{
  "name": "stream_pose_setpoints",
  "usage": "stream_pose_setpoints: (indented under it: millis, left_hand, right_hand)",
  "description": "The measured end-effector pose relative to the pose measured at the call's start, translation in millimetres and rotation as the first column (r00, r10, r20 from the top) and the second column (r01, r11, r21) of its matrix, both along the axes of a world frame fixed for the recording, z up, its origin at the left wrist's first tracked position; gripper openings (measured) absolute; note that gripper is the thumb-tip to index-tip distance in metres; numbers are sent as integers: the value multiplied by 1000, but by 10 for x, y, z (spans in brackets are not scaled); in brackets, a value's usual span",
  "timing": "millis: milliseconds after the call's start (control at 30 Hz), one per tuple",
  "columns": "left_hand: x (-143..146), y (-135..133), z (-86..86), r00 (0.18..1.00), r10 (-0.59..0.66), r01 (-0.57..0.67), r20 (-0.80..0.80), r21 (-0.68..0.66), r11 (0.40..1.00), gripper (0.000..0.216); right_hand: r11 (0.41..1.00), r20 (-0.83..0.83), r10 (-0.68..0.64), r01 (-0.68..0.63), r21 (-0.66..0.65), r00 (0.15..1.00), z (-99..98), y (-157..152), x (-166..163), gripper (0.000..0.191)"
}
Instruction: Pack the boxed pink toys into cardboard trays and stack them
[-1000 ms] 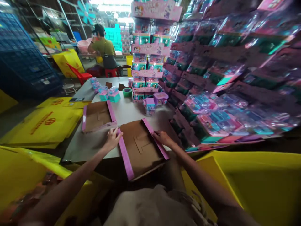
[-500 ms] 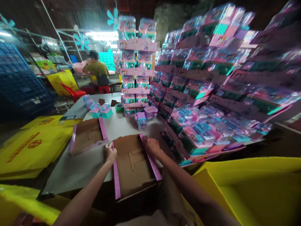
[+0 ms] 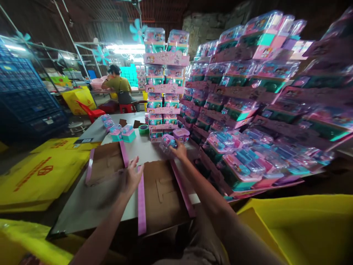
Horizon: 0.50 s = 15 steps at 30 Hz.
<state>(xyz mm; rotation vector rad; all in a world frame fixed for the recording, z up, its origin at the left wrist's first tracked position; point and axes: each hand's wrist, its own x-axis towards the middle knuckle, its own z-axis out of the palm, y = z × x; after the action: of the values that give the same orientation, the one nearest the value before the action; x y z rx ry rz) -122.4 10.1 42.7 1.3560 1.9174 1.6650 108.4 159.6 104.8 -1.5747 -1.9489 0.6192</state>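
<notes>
My right hand (image 3: 180, 149) has its fingers round a small pink and purple toy box with a clear lid (image 3: 167, 143), tipped over near the foot of the tall stack. Beside it stands a purple toy box (image 3: 181, 135). My left hand (image 3: 134, 173) hovers over the left edge of the nearer cardboard tray (image 3: 165, 191), fingers spread, nothing in them. That tray is brown inside with pink side flaps and lies at the table's front edge. A second cardboard tray (image 3: 107, 161) lies to its left.
Tall stacks of packed toy boxes (image 3: 234, 81) line the right side. Turquoise boxes (image 3: 128, 134) and a green tape roll (image 3: 143, 129) stand at the back of the table (image 3: 91, 206). Yellow sheets (image 3: 41, 173) lie left; a yellow bin (image 3: 298, 213) is at right. A person (image 3: 119, 84) sits far back.
Both hands have let go of the tray's side flaps. My right hand has reached forward onto the pink and purple toy box, which is now tilted. My left hand has lifted and opened.
</notes>
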Motion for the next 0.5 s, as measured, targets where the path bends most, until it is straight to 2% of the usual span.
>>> stream_pose_setpoints:
  millis: [67, 133, 200, 267, 333, 400, 433, 500]
  left_hand:
    - [33, 51, 253, 972, -141, 140, 189, 22, 990, 68]
    - [152, 91, 424, 887, -284, 314, 365, -26, 949, 78]
    - [353, 84, 461, 762, -388, 473, 518, -36, 881, 84]
    - [573, 14, 391, 668, -431, 524, 606, 29, 851, 88]
    - [714, -87, 297, 669, -436, 498, 602, 72, 864, 87]
    - [723, -165, 257, 740, -428, 494, 518, 12, 869, 84]
    - [684, -180, 266, 772, -449, 523, 450, -50, 851, 84]
    - [569, -157, 319, 788, -529, 599, 315, -199, 775, 86]
  right_hand:
    - [996, -88, 91, -90, 22, 992, 25, -100, 153, 65]
    - [980, -251, 194, -197, 13, 948, 31, -270, 266, 69]
    - [973, -452, 200, -230, -12, 869, 6, -494, 361, 71]
    - [973, -578, 176, -231, -22, 797, -27, -719, 467, 71]
    - [957, -556, 230, -290, -20, 799, -29, -874, 581, 69]
    - [901, -445, 373, -432, -35, 814, 19, -917, 658, 71]
    - [863, -379, 450, -502, -48, 809, 57, -895, 668, 73]
    - [801, -292, 562, -597, -39, 774, 131, -792, 624, 75]
